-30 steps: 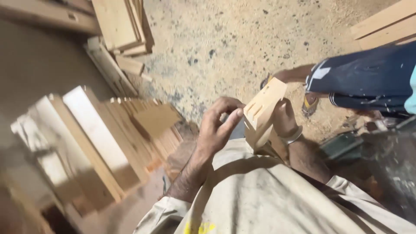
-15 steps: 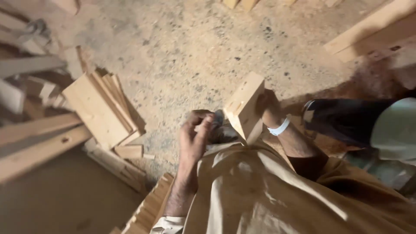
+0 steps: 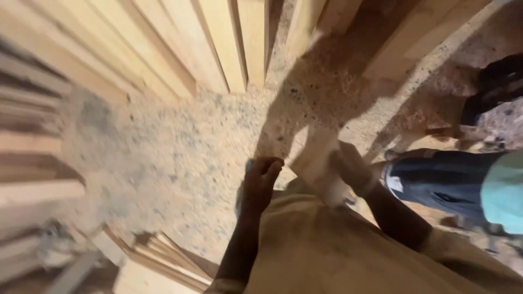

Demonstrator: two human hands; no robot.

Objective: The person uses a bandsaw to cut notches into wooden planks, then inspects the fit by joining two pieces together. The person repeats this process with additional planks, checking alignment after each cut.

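Underfoot: sawdust floor (image 3: pixel 163 152), pale and speckled, filling the middle of the view.
Block: a pale wood block (image 3: pixel 318 163), blurred, sits just above the tan garment, near centre right.
Right hand: the right hand (image 3: pixel 351 169) is wrapped round the block's right side, fingers closed on it; a light band shows at the wrist.
Left hand: the left hand (image 3: pixel 260 182) is curled into a loose fist just left of the block, apart from it; whether it holds anything small I cannot tell.
Key relation: the block lies to the right of the left hand, across a narrow gap, already in the right hand, so the right hand is the nearer. Its long axis runs slanted, from near right up to far left.
Hands together: side by side, close, not touching.
Far side: long planks (image 3: pixel 218 43) lean or lie in a row, running away from the viewer.
Left: more stacked boards (image 3: pixel 32 163), heavily blurred.
Near left: a fan of thin offcuts (image 3: pixel 163 258) on the floor.
Right: another person's dark trouser leg (image 3: pixel 441 182) and a teal sleeve edge, well clear of both hands.
In the way: nothing between the left hand and the block; shadow falls across the floor beyond it.
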